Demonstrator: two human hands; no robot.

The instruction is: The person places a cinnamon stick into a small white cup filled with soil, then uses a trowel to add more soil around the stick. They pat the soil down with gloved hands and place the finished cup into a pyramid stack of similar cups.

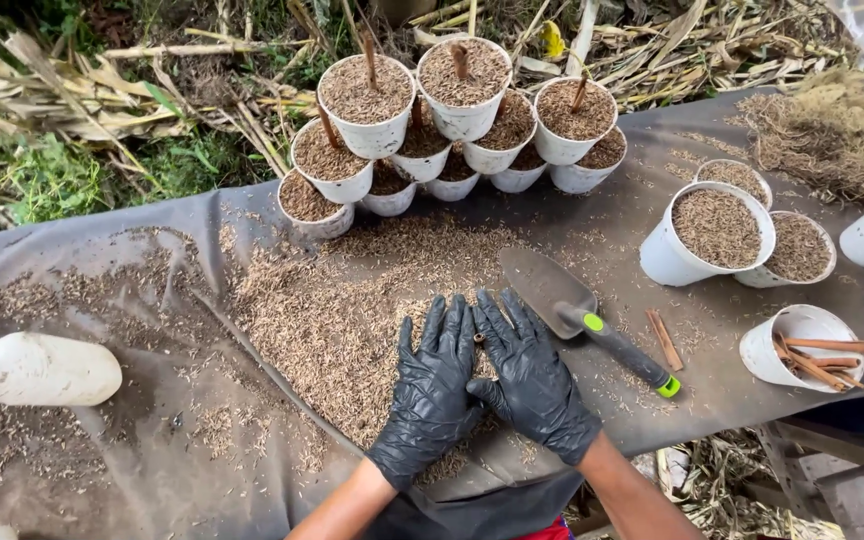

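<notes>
Down on the dark sheet (152, 470) that covers the table, both hands in black gloves lie flat on a wide heap of husks (342, 320), palms down and side by side. The left hand (432, 385) has its fingers stretched forward and close together, pressing on the husks and holding nothing; the right hand (530, 375) rests just beside it, its thumb touching the left hand's edge, fingers a little fanned, also holding nothing. Just beyond the right fingertips lies a small trowel (577, 315) with a grey blade and a black handle tipped in green, the blade pointing up and to the left, the handle slanting toward the table's near edge. A short brown stick (664, 340) lies on the sheet right beside that handle. At the far edge a stack of white cups (447, 125) filled with husks is piled in tiers, some with a brown stick standing in them. To the right stand three more filled cups (717, 235) close together, and nearer the edge a tipped white cup of sticks (807, 350) lies on its side. Loose dry fibre (832, 130) is heaped at the far right corner. At the left edge a white bottle with a red part (37, 368) lies on the sheet, well apart from the hands.
</notes>
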